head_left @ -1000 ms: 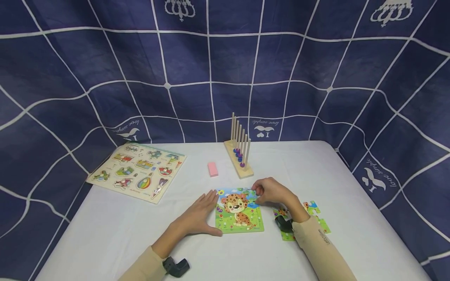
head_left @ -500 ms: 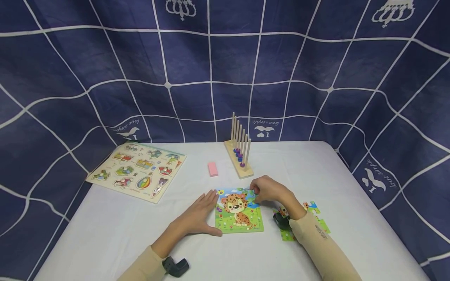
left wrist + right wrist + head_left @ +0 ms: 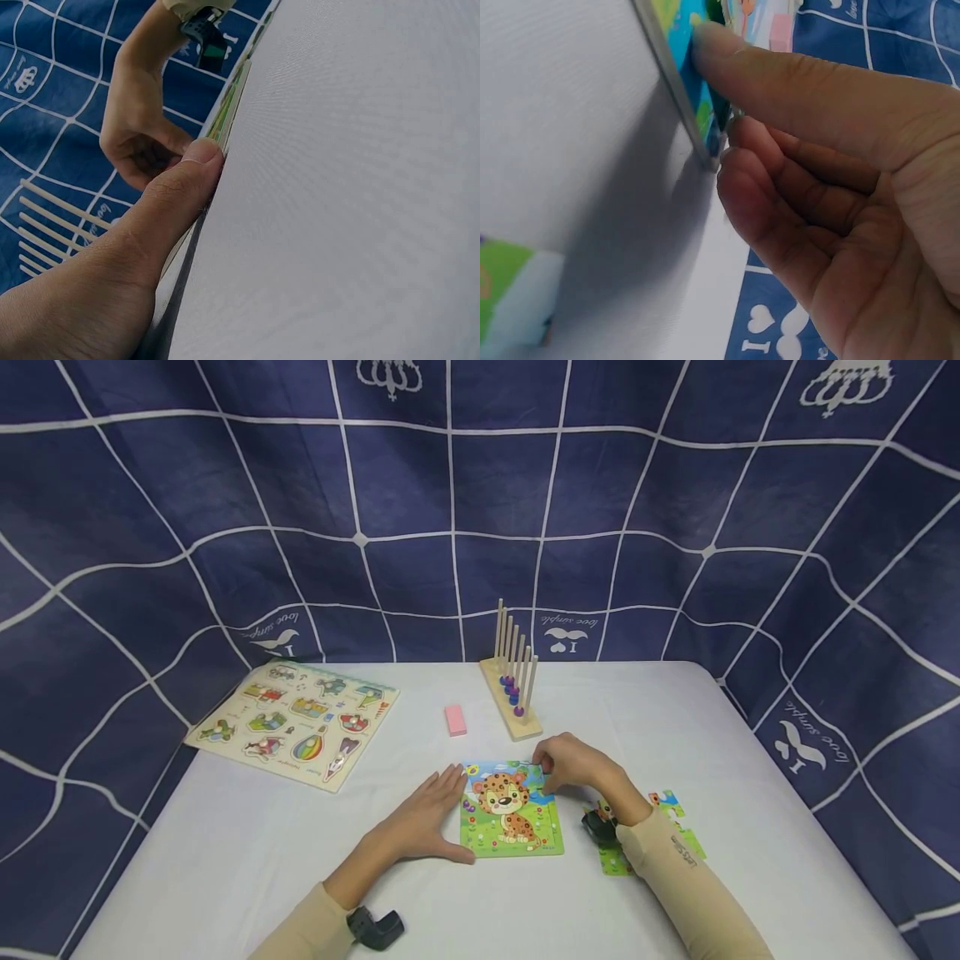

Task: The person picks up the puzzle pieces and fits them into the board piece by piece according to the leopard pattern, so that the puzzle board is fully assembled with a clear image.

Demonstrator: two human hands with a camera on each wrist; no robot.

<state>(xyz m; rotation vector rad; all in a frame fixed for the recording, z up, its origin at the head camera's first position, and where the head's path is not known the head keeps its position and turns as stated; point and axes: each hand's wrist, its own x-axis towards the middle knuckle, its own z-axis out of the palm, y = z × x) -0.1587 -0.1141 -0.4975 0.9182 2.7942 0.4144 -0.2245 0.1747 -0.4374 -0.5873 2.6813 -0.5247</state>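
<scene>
A square jigsaw puzzle with a cartoon leopard lies flat before me, in a thin board frame. My left hand rests against its left side, fingers extended and thumb at the lower left corner; in the left wrist view the thumb reaches the board's edge. My right hand is at the upper right corner with curled fingers. There, in the right wrist view, the thumb lies over the blue printed face and pinches a corner puzzle piece, whose dark edge stands tilted. The index fingertip is hidden behind the thumb.
Loose puzzle pieces lie right of the board, partly under my right forearm. Behind stand a pink block and a wooden peg rack with upright rods and purple and blue beads. A vehicle peg puzzle lies back left.
My right hand has shifted slightly left at the puzzle's upper right corner, and its forearm has turned a little. The left hand and the board stay in place.
</scene>
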